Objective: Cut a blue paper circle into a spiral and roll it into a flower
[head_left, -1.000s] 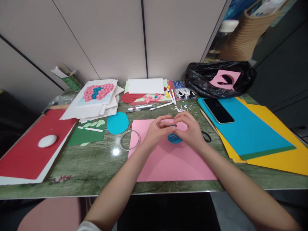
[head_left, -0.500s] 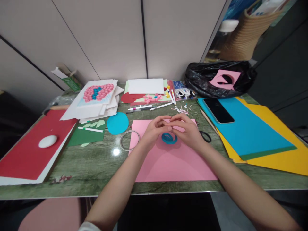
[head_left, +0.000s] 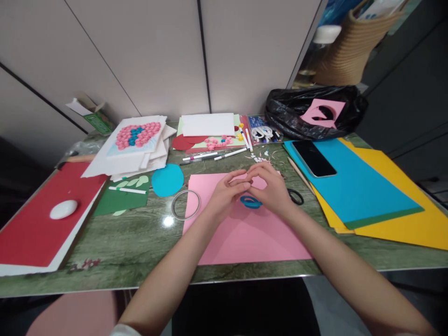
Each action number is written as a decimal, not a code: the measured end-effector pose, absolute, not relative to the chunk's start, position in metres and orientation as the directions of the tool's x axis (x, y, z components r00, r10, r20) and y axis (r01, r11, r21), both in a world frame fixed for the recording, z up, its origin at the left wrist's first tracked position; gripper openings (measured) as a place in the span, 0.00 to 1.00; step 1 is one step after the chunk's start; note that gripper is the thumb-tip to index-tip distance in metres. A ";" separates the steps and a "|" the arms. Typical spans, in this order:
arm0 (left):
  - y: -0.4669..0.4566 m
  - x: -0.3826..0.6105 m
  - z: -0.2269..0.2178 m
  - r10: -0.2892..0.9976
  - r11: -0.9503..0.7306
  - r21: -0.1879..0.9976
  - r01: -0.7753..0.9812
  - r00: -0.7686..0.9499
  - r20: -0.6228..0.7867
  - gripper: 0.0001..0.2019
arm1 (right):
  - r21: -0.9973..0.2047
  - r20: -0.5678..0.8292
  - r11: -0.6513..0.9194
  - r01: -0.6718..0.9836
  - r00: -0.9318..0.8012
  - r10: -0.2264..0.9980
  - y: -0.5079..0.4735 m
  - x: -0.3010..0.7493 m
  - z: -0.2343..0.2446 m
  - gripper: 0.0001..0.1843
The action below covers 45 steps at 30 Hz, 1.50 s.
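My left hand (head_left: 226,194) and my right hand (head_left: 271,189) meet fingertip to fingertip over a pink paper sheet (head_left: 241,233) in the middle of the table. Both pinch the end of a teal paper strip (head_left: 250,202) that hangs below them in a loose coil, just above the pink sheet. The fingers of both hands are curled and pressed together around the strip's upper end, which is hidden between them.
A clear tape ring (head_left: 185,205) and a teal paper disc (head_left: 167,179) lie left of the pink sheet. Scissors (head_left: 296,196), a phone (head_left: 313,158) on teal and yellow sheets (head_left: 385,205) sit right. Markers (head_left: 213,156), a red board (head_left: 38,228) and a black bag (head_left: 315,114) lie farther out.
The hands stayed joined over the pink sheet while working the strip. The teal coil hung wider half a second ago and now sits tighter under the fingers. The camera shifted slightly.
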<state>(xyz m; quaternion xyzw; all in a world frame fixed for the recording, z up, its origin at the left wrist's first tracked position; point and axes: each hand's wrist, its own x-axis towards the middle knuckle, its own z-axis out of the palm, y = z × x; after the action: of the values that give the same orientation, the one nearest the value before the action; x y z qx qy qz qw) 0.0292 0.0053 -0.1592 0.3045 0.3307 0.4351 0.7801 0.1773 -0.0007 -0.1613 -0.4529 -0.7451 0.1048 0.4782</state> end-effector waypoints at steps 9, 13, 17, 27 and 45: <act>0.013 0.023 -0.164 0.901 0.358 0.817 -0.452 0.397 -0.175 0.18 | -0.596 0.565 0.588 0.547 -0.234 0.791 -0.001 0.179 -0.163 0.07; 0.013 0.021 -0.162 0.912 0.255 0.893 -0.370 0.398 -0.096 0.18 | -0.600 0.533 0.600 0.528 -0.296 0.793 0.000 0.180 -0.164 0.07; 0.010 0.025 -0.160 0.924 0.289 0.879 -0.380 0.351 -0.152 0.20 | -0.576 0.570 0.593 0.563 -0.243 0.785 0.001 0.181 -0.166 0.07; 0.004 0.032 -0.162 0.907 0.405 0.785 -0.469 0.317 -0.278 0.25 | -0.496 0.635 0.546 0.675 -0.147 0.758 -0.002 0.176 -0.166 0.03; 0.014 0.019 -0.162 0.926 0.296 0.906 -0.303 0.325 -0.194 0.23 | -0.557 0.483 0.608 0.566 -0.376 0.791 0.004 0.185 -0.167 0.15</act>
<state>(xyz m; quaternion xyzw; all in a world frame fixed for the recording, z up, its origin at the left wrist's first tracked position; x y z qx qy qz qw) 0.0191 0.0142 -0.1616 0.4036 0.3857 0.4348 0.7066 0.1848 0.0037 -0.1667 -0.4159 -0.8155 0.1512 0.3730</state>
